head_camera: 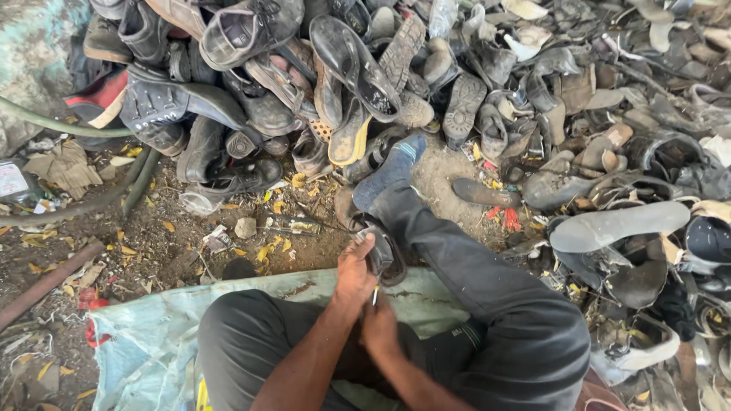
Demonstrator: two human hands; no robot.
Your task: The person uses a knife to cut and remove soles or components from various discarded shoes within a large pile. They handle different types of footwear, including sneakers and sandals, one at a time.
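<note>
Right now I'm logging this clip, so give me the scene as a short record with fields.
setting: dirt ground beside a large pile of worn shoes and soles
seat: pale blue woven sheet
left hand: grips a dark worn shoe
right hand: holds a small metal tool, its kind unclear
leg: right leg stretched out, blue sock

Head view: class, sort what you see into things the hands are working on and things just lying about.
In hand:
left hand
right hand
dark shoe
small metal tool

Lying about:
shoe pile
grey sole
hose
blue sheet
rusty pipe
</note>
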